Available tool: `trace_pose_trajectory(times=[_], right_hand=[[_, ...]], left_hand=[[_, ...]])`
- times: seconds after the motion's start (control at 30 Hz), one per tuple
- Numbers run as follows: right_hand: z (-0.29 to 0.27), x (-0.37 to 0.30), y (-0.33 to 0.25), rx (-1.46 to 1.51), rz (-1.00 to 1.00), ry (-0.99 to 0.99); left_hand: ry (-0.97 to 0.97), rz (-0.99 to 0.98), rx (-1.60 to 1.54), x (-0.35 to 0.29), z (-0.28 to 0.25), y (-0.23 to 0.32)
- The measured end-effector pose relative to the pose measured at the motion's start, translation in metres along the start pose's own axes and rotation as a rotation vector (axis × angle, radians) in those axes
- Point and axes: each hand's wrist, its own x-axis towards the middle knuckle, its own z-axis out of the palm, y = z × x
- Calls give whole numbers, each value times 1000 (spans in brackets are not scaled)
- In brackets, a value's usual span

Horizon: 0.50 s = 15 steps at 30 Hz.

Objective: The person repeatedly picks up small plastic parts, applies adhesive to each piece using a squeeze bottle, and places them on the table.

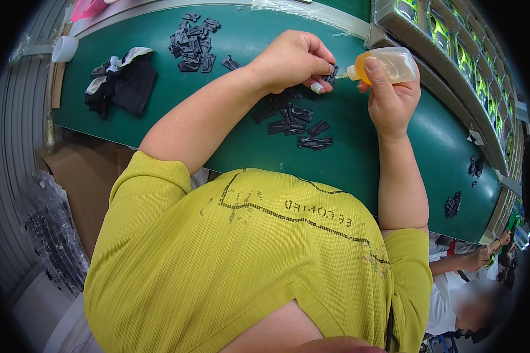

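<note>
My left hand (297,62) pinches a small black plastic part (331,75) between thumb and fingers; one fingertip wears a white wrap. In my right hand (393,97) is a clear squeeze bottle (393,63) of amber liquid, tipped sideways. Its pale nozzle points left and is at or very close to the black part; I cannot tell whether they touch. Below my left hand several similar black parts (294,120) lie loose on the green table (259,156). A denser pile of black parts (192,44) sits farther off to the left.
A crumpled black and white cloth (123,82) lies at the table's left, near a white cup-like roll (65,49). Racks with bright green-yellow pieces (444,38) line the right edge. Small black bits (453,205) are at the lower right. Another person (459,294) works beyond that end.
</note>
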Motion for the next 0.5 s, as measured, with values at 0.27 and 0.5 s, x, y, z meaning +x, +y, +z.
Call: trace_pose_trajectory(times=[0.27, 0.5], right_hand=[[1, -3, -1, -48, 3, -6], [2, -1, -1, -63, 6, 8]], left_hand=[[-9, 0, -17, 0, 0, -4], [-13, -5, -12, 2, 0, -4]])
